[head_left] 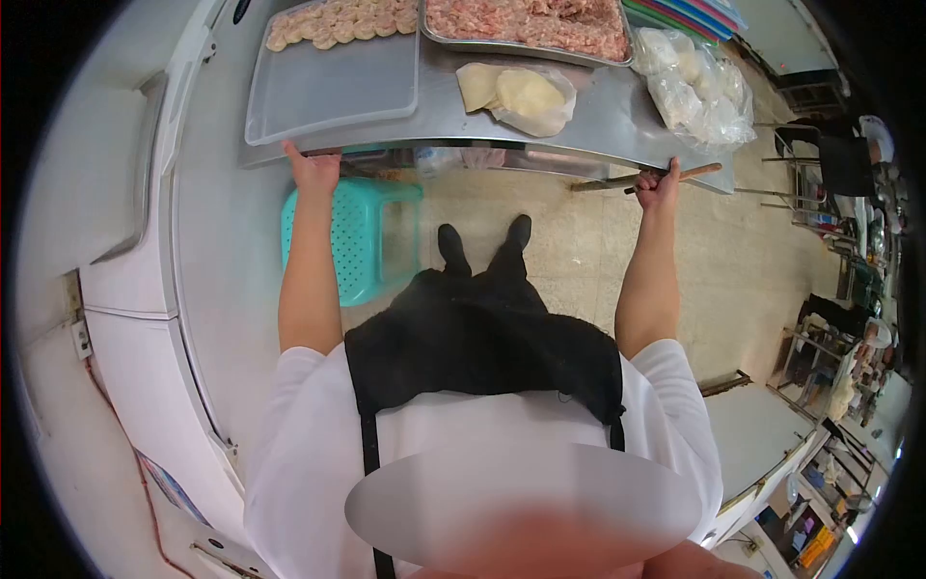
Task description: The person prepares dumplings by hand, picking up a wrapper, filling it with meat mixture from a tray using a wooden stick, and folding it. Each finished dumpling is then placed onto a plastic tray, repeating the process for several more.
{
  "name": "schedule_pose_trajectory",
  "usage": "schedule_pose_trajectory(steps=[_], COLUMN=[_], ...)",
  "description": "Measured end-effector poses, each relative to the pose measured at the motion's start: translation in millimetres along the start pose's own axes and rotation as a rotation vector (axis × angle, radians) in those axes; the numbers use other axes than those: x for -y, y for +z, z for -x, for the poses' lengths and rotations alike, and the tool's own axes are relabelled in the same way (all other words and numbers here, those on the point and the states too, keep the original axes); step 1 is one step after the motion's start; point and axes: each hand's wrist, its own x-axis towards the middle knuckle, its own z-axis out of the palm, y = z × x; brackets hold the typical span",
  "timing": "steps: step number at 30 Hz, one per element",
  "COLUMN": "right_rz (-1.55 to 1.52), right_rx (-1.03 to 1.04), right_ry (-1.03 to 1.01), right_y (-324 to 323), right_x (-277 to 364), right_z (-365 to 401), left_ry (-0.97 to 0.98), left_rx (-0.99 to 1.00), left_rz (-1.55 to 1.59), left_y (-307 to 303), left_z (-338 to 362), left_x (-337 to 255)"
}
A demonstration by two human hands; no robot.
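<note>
A steel table (434, 111) spans the top of the head view. My left hand (313, 169) is at its left front corner, thumb up on the edge and fingers curled underneath. At the right front edge my right hand (659, 185) is closed round a thin stick with a wooden end (702, 172), its thumb against the table. Between the hands, flat round dough wrappers (526, 95) lie on a plastic bag. Behind them is a metal tray (521, 44) of minced meat. A translucent tray (338, 92) at the left carries rows of dumplings (342, 21).
A turquoise plastic stool (357, 241) stands below the table's left end. White bundles in plastic bags (699, 92) sit on the right end, near stacked coloured sheets (690, 14). A white fridge-like cabinet (145, 367) is close on the left; cluttered shelves (849, 376) line the right.
</note>
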Motion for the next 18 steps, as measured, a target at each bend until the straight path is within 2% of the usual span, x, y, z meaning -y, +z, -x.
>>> schedule_pose_trajectory(steps=[7, 8, 12, 15, 18], right_rz=[0.081, 0.124, 0.165, 0.152, 0.126], right_rx=[-0.064, -0.153, -0.283, -0.267, -0.16], right_ry=[-0.124, -0.134, -0.189, -0.23, -0.245], right_y=[-1.4, 0.0, -18.7, -11.9, -1.3], right_x=[-2.0, -0.1, 17.8, 13.7, 12.6], right_z=[-5.0, -7.0, -44.3, -39.3, -21.1], left_ry=[0.018, -0.006, -0.02, 0.021, 0.049], left_rx=[-0.038, -0.065, -0.088, -0.058, -0.059], left_rz=[-0.013, 0.011, 0.019, -0.025, 0.011], left_y=[9.4, 11.9, 16.4, 27.2, 20.4], left_z=[8.3, 9.7, 12.1, 21.4, 13.1], left_x=[2.8, 1.2, -1.8, -2.0, -4.0])
